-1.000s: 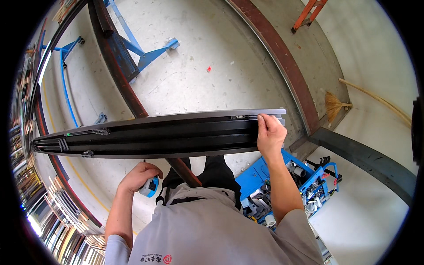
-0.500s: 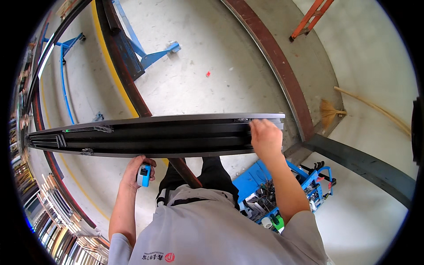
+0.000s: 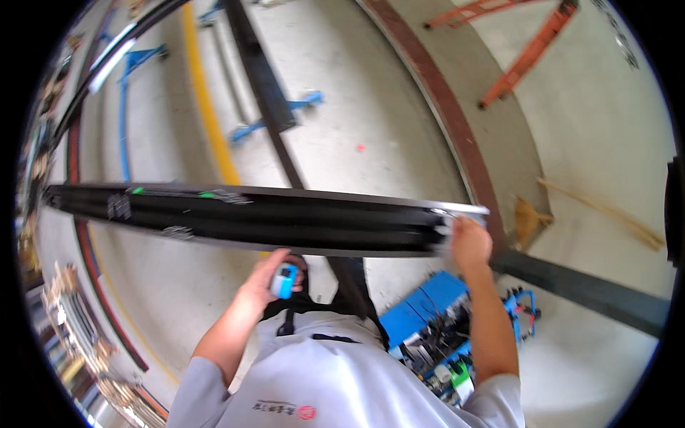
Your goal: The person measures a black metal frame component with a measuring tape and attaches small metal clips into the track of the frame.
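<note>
A long dark metal profile (image 3: 321,225) with open channels lies across in front of me, its bright cut end at the right. My right hand (image 3: 471,242) is closed at that end, its fingers on the profile and blurred by motion. Close below the profile's near edge, my left hand (image 3: 262,282) grips a blue and grey tape measure (image 3: 284,281). I cannot tell whether the left fingertips touch the profile. Crumpled clear film (image 3: 178,232) and small green marks (image 3: 207,194) show on the profile's left half.
A blue tool cart (image 3: 428,307) with loose tools and parts stands at my right. Beyond lie a dark beam (image 3: 264,78), a blue stand (image 3: 307,102), an orange ladder (image 3: 528,60) and a broom (image 3: 531,221). Stacked profiles (image 3: 78,321) fill the left side.
The view has shifted, and the profile now slants down toward the right. My right hand has moved to the right at its end. The left hand with the tape measure has also moved right.
</note>
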The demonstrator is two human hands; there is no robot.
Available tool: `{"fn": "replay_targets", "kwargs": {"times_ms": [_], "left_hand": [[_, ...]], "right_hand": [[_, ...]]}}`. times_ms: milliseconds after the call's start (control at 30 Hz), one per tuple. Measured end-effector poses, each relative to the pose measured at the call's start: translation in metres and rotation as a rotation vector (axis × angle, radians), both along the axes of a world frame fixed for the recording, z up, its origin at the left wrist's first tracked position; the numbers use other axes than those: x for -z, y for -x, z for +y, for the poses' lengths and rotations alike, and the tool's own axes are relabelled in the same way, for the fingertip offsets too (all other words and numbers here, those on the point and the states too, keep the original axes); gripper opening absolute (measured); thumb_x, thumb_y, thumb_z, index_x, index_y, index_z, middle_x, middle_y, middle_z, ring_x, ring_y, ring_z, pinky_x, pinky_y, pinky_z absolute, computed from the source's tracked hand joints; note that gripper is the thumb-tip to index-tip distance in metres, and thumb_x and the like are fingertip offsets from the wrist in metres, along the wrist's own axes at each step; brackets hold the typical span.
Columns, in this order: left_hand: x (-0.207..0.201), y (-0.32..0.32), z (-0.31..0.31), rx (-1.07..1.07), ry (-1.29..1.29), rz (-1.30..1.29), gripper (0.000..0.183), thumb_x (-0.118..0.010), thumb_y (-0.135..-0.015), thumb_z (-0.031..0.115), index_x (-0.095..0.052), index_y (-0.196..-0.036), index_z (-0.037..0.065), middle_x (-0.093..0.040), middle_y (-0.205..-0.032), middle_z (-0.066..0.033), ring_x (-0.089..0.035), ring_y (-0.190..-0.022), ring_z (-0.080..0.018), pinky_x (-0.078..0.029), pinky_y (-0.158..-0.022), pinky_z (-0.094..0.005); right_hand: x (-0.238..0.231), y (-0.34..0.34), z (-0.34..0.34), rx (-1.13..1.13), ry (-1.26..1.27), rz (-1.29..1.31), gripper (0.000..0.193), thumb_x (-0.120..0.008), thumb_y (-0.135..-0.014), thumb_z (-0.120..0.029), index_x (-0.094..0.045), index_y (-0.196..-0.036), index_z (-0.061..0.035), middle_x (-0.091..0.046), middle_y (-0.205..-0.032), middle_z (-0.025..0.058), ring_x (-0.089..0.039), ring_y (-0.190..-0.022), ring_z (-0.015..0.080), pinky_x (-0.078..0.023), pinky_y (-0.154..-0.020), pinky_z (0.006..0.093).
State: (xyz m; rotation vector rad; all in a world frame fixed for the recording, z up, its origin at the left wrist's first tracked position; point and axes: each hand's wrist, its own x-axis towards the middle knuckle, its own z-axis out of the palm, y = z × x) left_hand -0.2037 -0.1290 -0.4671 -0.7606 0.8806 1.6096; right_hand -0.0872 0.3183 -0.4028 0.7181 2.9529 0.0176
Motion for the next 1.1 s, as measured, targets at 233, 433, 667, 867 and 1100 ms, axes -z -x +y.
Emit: {"fn": "replay_targets", "kwargs": {"times_ms": [233,433,667,867,1100], "left_hand": [[0.009,0.023,-0.074,-0.176,-0.17,-0.053,0.044,-0.06,-0.102,0.04,-0.063,-0.105,-0.003,-0.064,-0.088,-0.0134,-0.062,-0.072,-0.0239,-0.051,-0.06,-0.0386],[0.002,0.01,-0.139,-0.297,-0.126,0.067,0.037,-0.064,-0.099,0.035,-0.06,-0.102,-0.001,-0.062,-0.09,-0.016,-0.063,-0.073,-0.0272,-0.051,-0.06,-0.0405],[0.06,-0.12,-0.271,-0.464,0.361,0.031,0.024,-0.067,-0.096,0.032,-0.064,-0.093,0.008,-0.065,-0.081,-0.0101,-0.065,-0.068,-0.0249,-0.055,-0.057,-0.0445],[0.07,-0.276,-0.351,-0.482,0.731,-0.096,0.017,-0.064,-0.094,0.025,-0.064,-0.091,0.008,-0.063,-0.076,-0.0083,-0.06,-0.061,-0.0231,-0.053,-0.055,-0.0431],[0.038,-0.299,-0.312,-0.525,0.679,-0.057,0.017,-0.065,-0.094,0.025,-0.067,-0.091,0.008,-0.067,-0.081,-0.0082,-0.062,-0.064,-0.0216,-0.055,-0.058,-0.041]], "right_hand": [[-0.016,0.017,-0.011,0.066,-0.186,-0.183,0.033,-0.061,-0.095,-0.028,-0.074,-0.08,-0.0033,-0.072,-0.086,0.0203,-0.07,-0.083,0.0399,-0.057,-0.075,0.0521],[0.051,0.006,0.037,0.348,0.1,0.198,0.033,-0.058,-0.089,-0.023,-0.073,-0.077,0.0036,-0.072,-0.078,0.024,-0.071,-0.075,0.0419,-0.055,-0.07,0.0534],[0.067,0.007,0.039,0.491,0.414,0.414,0.032,-0.064,-0.087,-0.023,-0.07,-0.075,0.0057,-0.066,-0.064,0.0121,-0.061,-0.06,0.0201,-0.048,-0.06,0.0411],[0.001,0.013,0.016,-0.208,0.132,0.126,0.018,-0.072,-0.085,-0.013,-0.062,-0.082,0.0025,-0.065,-0.084,0.0225,-0.063,-0.084,0.0459,-0.051,-0.077,0.0507],[0.005,0.02,0.079,-0.626,0.076,-0.086,0.023,-0.081,-0.076,-0.018,-0.065,-0.07,-0.0024,-0.065,-0.079,0.018,-0.065,-0.078,0.0433,-0.051,-0.073,0.0536]]}}
